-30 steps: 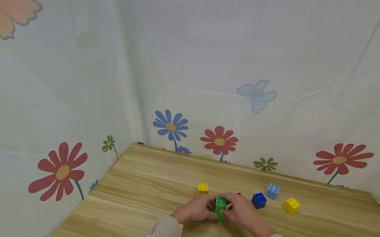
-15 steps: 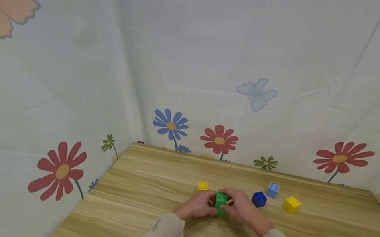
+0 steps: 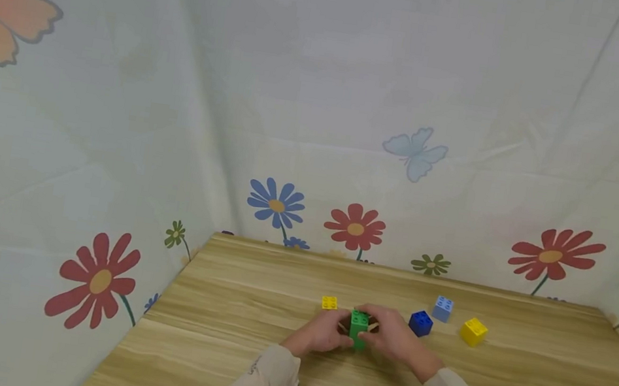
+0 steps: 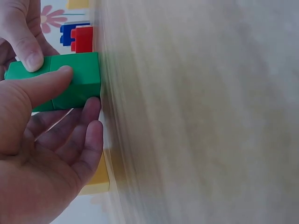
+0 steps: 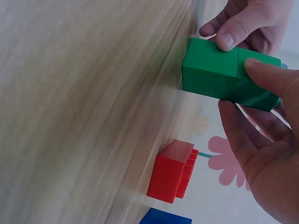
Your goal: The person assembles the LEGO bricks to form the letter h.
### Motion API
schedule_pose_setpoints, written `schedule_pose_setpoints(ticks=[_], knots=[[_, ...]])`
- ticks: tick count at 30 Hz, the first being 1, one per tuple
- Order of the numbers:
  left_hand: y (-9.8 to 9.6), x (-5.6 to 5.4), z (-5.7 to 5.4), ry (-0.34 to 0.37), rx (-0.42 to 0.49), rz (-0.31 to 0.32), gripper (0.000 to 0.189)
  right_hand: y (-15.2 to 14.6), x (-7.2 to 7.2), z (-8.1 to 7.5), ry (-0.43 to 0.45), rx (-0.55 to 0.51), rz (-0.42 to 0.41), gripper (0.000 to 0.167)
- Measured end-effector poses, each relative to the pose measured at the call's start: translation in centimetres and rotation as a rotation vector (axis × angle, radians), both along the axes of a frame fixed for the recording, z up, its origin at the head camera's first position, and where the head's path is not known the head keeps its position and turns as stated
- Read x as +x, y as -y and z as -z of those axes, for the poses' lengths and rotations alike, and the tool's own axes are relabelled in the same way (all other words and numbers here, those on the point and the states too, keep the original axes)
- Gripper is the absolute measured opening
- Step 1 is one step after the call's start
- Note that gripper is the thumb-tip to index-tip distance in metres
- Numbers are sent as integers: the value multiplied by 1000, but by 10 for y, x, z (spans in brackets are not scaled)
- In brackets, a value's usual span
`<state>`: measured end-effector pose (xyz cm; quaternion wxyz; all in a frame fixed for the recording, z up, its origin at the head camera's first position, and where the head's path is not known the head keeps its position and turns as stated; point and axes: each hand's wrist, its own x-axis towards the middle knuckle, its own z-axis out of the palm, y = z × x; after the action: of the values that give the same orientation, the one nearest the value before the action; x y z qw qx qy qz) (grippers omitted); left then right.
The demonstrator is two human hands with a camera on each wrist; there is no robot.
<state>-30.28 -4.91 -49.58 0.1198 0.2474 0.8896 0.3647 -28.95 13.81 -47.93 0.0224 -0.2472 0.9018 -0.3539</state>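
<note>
Two green toy building bricks stand stacked one on the other, upright on the table, with studs on top. My left hand pinches the lower brick, its thumb on the near face in the left wrist view. Around the upper brick my right hand has thumb and fingers on opposite sides. A thin seam between the bricks shows in the right wrist view. Just beyond the hands is a red brick, hidden in the head view. A yellow brick sits behind my left hand, partly covered by it.
To the right of my right hand lie a dark blue brick, a light blue brick and another yellow brick. The wooden table ends at a flower-printed cloth behind and on the left.
Both hands and the green stack have shifted slightly away from me. The red brick, partly visible in the head view earlier, is now covered by my right hand.
</note>
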Motion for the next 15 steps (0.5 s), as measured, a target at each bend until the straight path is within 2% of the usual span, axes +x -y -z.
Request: schedule_pose_setpoints(ticks=[5,8,12,15], knots=[[0,1,1,-13,4,1,39,-1,0,2,26,-15,20,47],[2,4,0,-10,37,4,40,-2,1,2,37,-10,21,53],[8,9,-3,-1,103,-1,39,-8,7,-1,19,1,24,62],[15,14,-6,0,128,-18,39,-16,14,-6,-9,3,65,63]])
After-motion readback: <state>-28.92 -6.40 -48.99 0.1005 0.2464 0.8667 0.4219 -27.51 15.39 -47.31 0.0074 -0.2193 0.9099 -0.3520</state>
